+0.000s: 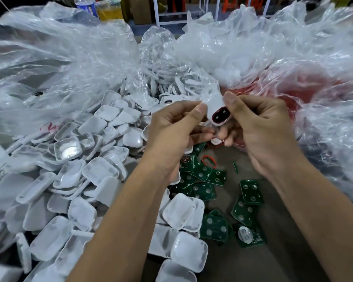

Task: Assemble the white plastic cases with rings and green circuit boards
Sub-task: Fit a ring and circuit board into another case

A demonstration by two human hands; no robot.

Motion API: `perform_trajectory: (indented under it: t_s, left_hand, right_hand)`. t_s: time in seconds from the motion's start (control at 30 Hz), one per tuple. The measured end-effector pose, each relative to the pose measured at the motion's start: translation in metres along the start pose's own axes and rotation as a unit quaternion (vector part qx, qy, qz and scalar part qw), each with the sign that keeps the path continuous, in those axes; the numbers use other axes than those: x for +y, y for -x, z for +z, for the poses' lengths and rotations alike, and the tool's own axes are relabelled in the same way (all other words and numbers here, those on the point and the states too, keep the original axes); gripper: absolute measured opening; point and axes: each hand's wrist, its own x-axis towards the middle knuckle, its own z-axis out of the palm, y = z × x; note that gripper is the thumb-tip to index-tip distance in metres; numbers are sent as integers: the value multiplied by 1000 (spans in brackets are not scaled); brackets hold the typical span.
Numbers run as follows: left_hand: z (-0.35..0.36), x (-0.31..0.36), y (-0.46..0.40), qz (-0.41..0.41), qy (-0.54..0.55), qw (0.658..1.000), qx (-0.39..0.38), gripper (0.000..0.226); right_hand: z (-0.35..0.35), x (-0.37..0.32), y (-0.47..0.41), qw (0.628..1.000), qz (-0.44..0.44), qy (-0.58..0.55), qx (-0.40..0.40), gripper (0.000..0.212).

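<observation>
Nearest, a heap of rounded-square white plastic case halves (94, 202), smooth and glossy, covers the left of the grey bench (277, 259). Right of it lie flat green circuit boards (214, 227) with round silver pads, scattered and overlapping. A thin red ring (208, 160) lies loose on the bench just beyond them.

Above the boards both hands meet. The left hand (177, 129) and right hand (259, 127) pinch one white plastic case (217, 107) between thumbs and curled fingers, held up off the bench. Its long axis runs away from the camera; the open end faces the camera, oval, rimmed red, dark inside.

Beyond, crinkled clear plastic bags (59, 58) hold more white parts; one at right shows red contents (306, 98). Farthest, a bottle (84, 5) and a cup of yellow liquid (109, 11).
</observation>
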Motion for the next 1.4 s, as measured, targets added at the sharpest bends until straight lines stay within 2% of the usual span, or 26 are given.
perform_trajectory:
  t_s: [0.1, 0.23, 0.37, 0.5, 0.73, 0.83, 0.9, 1.0, 1.1, 1.17, 1.27, 1.4]
  left_hand:
    - [0, -2, 0, 23, -32, 999, 22, 8]
    - [-8, 2, -2, 0, -48, 998, 27, 18]
    - [-11, 5, -2, -8, -32, 999, 12, 20]
    - [-9, 8, 0, -15, -40, 999, 23, 18]
    - [-8, 11, -1, -50, -27, 997, 44, 19]
    - [-9, 9, 0, -11, -87, 995, 46, 18]
    - [-9, 9, 1, 14, -97, 994, 39, 18]
    - [-13, 19, 1, 47, -49, 996, 55, 23]
    - [-27, 32, -3, 44, 66, 985, 151, 36]
    - [-33, 37, -3, 24, 141, 977, 159, 44]
    - [-32, 42, 0, 11, 271, 951, 149, 52]
    - [-34, 45, -1, -72, 355, 917, 170, 35]
  right_hand:
    - [1, -3, -1, 993, 68, -91, -31, 26]
    - [-2, -3, 0, 985, 95, -66, -125, 29]
    - [-3, -4, 1, 980, 88, -46, -172, 32]
    - [1, -2, 3, 987, 58, -6, -153, 31]
    - [14, 4, 10, 986, 114, -81, -93, 28]
    - [14, 4, 7, 981, 142, -65, -114, 29]
    - [14, 2, 5, 981, 128, -77, -123, 27]
    - [24, -6, 3, 987, 77, -87, -114, 26]
    - [51, -27, -3, 990, -11, 27, -136, 31]
    - [80, -49, -13, 979, -44, 68, -186, 31]
    - [133, -72, -32, 963, 22, 63, -262, 31]
    - [199, -71, -55, 952, 138, 23, -273, 24]
